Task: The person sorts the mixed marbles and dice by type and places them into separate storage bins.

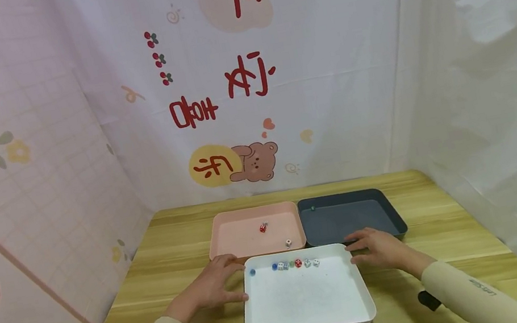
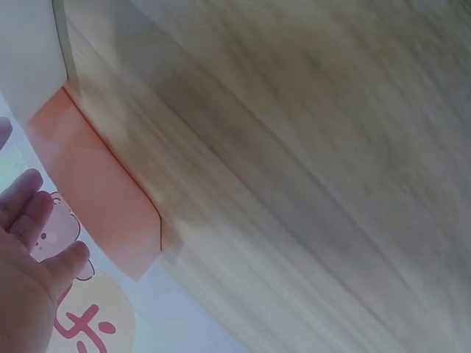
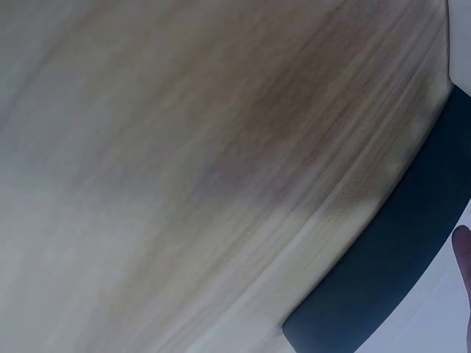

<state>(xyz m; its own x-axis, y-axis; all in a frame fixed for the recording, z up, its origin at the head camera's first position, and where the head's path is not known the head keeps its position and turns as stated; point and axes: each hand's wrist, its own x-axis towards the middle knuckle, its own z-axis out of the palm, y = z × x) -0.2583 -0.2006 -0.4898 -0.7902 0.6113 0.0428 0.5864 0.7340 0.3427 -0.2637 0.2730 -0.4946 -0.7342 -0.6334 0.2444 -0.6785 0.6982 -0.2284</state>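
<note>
A white tray [image 1: 308, 297] lies on the table, with several small dice in a rough row along its back side. Among them are a red die [image 1: 298, 263], a pale green die [image 1: 291, 264] and a blue die [image 1: 252, 272] apart at the left. My left hand [image 1: 215, 284] is at the tray's left side, thumb and fingers spread, fingertips at the rim. At the back right corner, my right hand [image 1: 376, 247] has its fingers extended to the rim. Neither hand grips a die. The wrist views show only part of the left hand [image 2: 29, 272] and a right fingertip [image 3: 462, 246].
Behind the white tray, a pink tray [image 1: 241, 239] holds a red die [image 1: 263, 228] and white dice, one at its front right [image 1: 288, 243]. Beside it, a dark blue tray [image 1: 352, 220] holds a small green die [image 1: 313, 208]. White printed cloth [image 1: 328, 85] hangs behind the wooden table [image 1: 153, 272].
</note>
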